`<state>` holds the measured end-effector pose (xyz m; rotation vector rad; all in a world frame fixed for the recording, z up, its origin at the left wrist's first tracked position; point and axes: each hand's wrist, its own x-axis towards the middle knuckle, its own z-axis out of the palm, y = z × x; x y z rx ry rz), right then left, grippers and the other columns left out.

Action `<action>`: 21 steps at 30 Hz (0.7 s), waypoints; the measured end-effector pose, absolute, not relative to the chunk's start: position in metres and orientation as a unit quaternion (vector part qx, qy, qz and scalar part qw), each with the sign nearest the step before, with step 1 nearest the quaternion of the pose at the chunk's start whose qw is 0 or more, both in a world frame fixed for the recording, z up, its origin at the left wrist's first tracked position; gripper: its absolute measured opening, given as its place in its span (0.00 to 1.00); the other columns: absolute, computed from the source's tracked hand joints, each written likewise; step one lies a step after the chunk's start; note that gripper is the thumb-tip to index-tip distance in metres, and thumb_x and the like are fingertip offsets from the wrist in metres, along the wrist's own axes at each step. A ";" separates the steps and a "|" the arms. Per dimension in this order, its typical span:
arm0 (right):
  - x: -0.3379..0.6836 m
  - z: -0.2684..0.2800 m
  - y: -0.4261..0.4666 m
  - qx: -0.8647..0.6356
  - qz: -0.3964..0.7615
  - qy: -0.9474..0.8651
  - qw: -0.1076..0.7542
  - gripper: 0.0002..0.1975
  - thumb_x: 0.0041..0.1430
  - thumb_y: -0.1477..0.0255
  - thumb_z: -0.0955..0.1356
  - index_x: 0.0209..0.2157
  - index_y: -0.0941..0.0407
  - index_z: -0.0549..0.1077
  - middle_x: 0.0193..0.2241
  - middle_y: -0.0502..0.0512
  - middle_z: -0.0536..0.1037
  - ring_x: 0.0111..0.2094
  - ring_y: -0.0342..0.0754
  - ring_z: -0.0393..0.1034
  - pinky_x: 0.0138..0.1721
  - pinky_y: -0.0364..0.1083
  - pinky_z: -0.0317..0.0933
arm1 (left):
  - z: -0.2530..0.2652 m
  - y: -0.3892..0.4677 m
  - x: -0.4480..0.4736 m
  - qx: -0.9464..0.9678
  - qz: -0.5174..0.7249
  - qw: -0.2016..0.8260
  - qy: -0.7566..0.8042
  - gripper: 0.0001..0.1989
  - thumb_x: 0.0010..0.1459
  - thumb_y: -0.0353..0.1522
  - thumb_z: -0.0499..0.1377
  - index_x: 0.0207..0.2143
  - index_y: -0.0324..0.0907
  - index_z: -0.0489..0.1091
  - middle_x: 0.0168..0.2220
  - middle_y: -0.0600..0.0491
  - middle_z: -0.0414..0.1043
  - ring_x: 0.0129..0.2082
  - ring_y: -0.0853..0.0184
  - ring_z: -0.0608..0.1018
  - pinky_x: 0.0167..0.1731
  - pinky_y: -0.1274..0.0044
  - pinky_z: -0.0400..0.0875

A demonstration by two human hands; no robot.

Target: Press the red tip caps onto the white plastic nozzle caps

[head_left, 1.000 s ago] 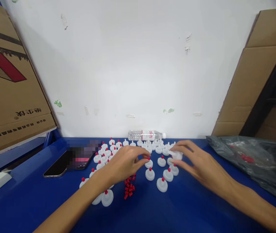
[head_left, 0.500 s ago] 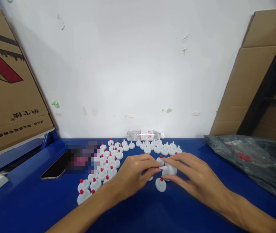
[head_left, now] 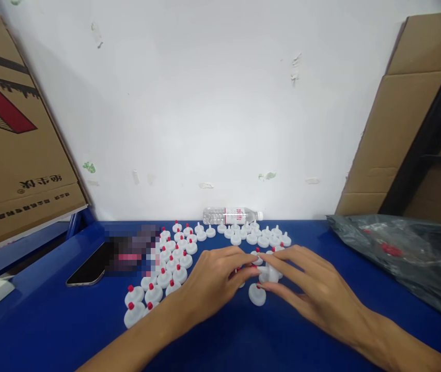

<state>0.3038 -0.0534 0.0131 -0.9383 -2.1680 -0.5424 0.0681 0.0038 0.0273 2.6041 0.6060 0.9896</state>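
Both hands have drawn together since a second ago: they were apart over separate caps, and now their fingertips meet over one white cap near the middle of the blue tabletop (head_left: 42, 315). Half a second ago they were already almost in this pose, so the latest change is slight. Judging from that, the work now reads as fine fingertip handling of a single piece.

Head view, the only one. The left hand (head_left: 208, 281) enters from 7 o'clock, its grip narrow, thumb and forefinger pinched at a small red point that may be a red tip (too small to be sure). The right hand (head_left: 313, 289) enters from 4 o'clock, fingers spread low, its fingertips resting on the white cap (head_left: 269, 273); whether it truly clasps the cap I cannot tell. That cap sits at the centre of the tabletop, between the two hands.

Just toward 6 o'clock of it stands another white cap (head_left: 257, 294), apart from the fingers. At 9 o'clock of the hands are rows of white caps with red tips (head_left: 166, 268); at 12 o'clock is a further row of caps (head_left: 251, 235), and behind it a clear water bottle (head_left: 232, 215) lying on its side against the wall. A phone (head_left: 89, 268) lies at 9 o'clock, a dark plastic bag (head_left: 398, 253) at 3 o'clock, and a cardboard box (head_left: 11, 155) leans at 10 o'clock.
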 end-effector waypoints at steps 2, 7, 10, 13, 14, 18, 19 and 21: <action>0.302 0.014 -0.055 -0.361 -0.200 -0.837 0.358 0.24 0.69 0.66 0.69 0.64 0.51 0.66 0.43 0.57 0.80 0.42 0.53 0.77 0.46 0.54 0.73 | 0.029 0.003 0.068 0.916 0.313 0.117 0.222 0.11 0.72 0.34 0.56 0.43 0.41 0.78 0.36 0.52 0.78 0.32 0.68 0.77 0.34 0.77 0.68; 0.300 0.018 -0.058 -0.338 -0.189 -0.839 0.381 0.26 0.69 0.69 0.69 0.66 0.50 0.64 0.40 0.55 0.80 0.37 0.50 0.76 0.42 0.51 0.74 | 0.035 -0.001 0.072 0.922 0.294 0.141 0.210 0.14 0.73 0.30 0.51 0.35 0.40 0.73 0.30 0.54 0.70 0.29 0.69 0.71 0.31 0.78 0.64; 0.300 0.018 -0.059 -0.329 -0.197 -0.839 0.387 0.25 0.68 0.71 0.70 0.64 0.53 0.66 0.39 0.56 0.79 0.37 0.49 0.75 0.41 0.49 0.74 | 0.035 -0.005 0.075 0.908 0.311 0.183 0.212 0.14 0.72 0.28 0.52 0.32 0.40 0.70 0.28 0.56 0.67 0.27 0.70 0.69 0.30 0.78 0.63; 0.299 0.018 -0.060 -0.324 -0.199 -0.845 0.376 0.25 0.68 0.72 0.70 0.63 0.56 0.66 0.40 0.57 0.79 0.38 0.49 0.74 0.41 0.49 0.73 | 0.036 -0.009 0.076 0.899 0.320 0.216 0.207 0.15 0.72 0.27 0.51 0.28 0.40 0.67 0.26 0.57 0.66 0.26 0.71 0.69 0.31 0.78 0.63; 0.299 0.017 -0.060 -0.324 -0.202 -0.846 0.373 0.25 0.68 0.72 0.70 0.64 0.56 0.65 0.41 0.57 0.79 0.38 0.49 0.74 0.41 0.49 0.73 | 0.037 -0.010 0.077 0.899 0.320 0.217 0.207 0.16 0.71 0.27 0.52 0.28 0.40 0.66 0.26 0.57 0.66 0.26 0.71 0.69 0.31 0.78 0.63; 0.300 0.016 -0.057 -0.343 -0.210 -0.841 0.362 0.24 0.68 0.69 0.70 0.63 0.53 0.66 0.42 0.57 0.80 0.40 0.51 0.76 0.44 0.52 0.72 | 0.039 -0.009 0.077 0.900 0.321 0.193 0.223 0.15 0.72 0.30 0.52 0.31 0.41 0.71 0.29 0.56 0.70 0.29 0.70 0.71 0.32 0.77 0.64; 0.301 0.017 -0.056 -0.356 -0.208 -0.841 0.352 0.23 0.68 0.67 0.70 0.62 0.52 0.66 0.43 0.58 0.80 0.42 0.53 0.76 0.45 0.53 0.72 | 0.039 -0.009 0.077 0.898 0.325 0.186 0.232 0.14 0.72 0.30 0.53 0.33 0.41 0.72 0.30 0.56 0.71 0.30 0.70 0.72 0.33 0.77 0.64; 0.305 0.018 -0.053 -0.386 -0.197 -0.838 0.332 0.23 0.70 0.62 0.68 0.63 0.51 0.66 0.48 0.59 0.80 0.46 0.56 0.77 0.49 0.55 0.71 | 0.039 -0.006 0.077 0.892 0.332 0.180 0.247 0.10 0.71 0.31 0.55 0.38 0.42 0.75 0.32 0.55 0.74 0.31 0.70 0.74 0.34 0.77 0.65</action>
